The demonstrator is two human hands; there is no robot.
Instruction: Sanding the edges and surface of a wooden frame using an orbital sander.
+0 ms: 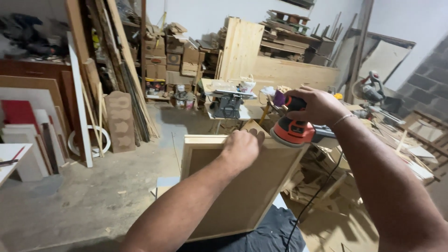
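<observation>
Nearest, at six o'clock: dark cloth [261,235], cut off by the bottom edge. On it, tilted up, a shallow wooden framed panel [233,186], its lower right corner hidden behind the right forearm, its underside out of sight.

Both forearms reaching in from the bottom edge, elbows cropped. Left hand [240,148] at dead centre, curled over the top rail of the panel, fingers folded down on the far side and mostly hidden; closed on the wood, knuckles up. Right hand [313,105] at one o'clock, wrist bent, palm down, wrapped tight round the top of an orange and black orbital sander [291,130]. Sander pad pressed at the panel's top right corner, just beside the left hand; exact contact hard to make out. Black cord [317,196] dropping toward five o'clock, partly behind the arm.

At three to four o'clock, a heap of offcuts [326,186], jumbled, pieces not separable.

Farther, at twelve o'clock, a small bench machine [228,103] on a table, a white bucket [246,86] behind it, contents not visible. At eleven o'clock, stacked cardboard boxes [175,58], closed, insides hidden. At nine to ten o'clock, boards [116,70] leaning on the wall. At two o'clock, a mitre saw [373,93], partly blocked.
</observation>
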